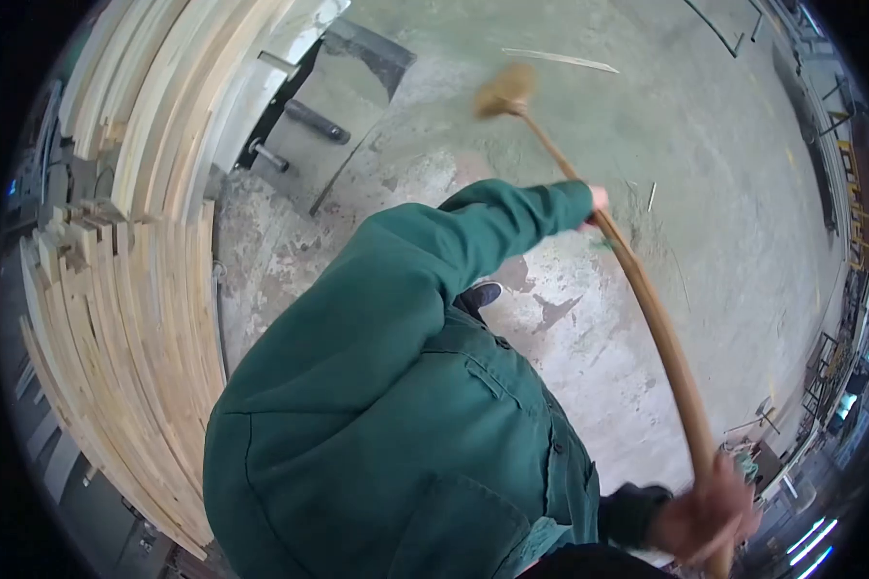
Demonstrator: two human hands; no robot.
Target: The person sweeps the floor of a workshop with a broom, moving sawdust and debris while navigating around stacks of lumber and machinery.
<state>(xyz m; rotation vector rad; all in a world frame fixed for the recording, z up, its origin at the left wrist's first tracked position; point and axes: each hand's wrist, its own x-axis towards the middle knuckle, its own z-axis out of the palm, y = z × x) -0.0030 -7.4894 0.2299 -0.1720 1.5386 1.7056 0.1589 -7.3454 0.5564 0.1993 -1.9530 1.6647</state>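
A broom with a long wooden handle [664, 323] runs from the lower right up to a blurred tan bristle head [505, 90], which is over the concrete floor. Partway along the handle, my left hand [599, 203] is closed around it, its fingers mostly hidden by the green sleeve and the handle. Near the handle's other end, my right hand [710, 514] grips the wood, smeared by motion. A thin wooden strip [560, 60] lies on the floor beyond the broom head, and a shorter sliver [652, 197] lies right of my left hand.
Stacked wooden boards [126, 357] line the left side, with more long boards [159, 96] above them. Beside these, a metal frame with short bars [317, 123] sits near the floor. Racks and equipment [854, 207] stand along the far right. My shoe [483, 294] shows below my jacket.
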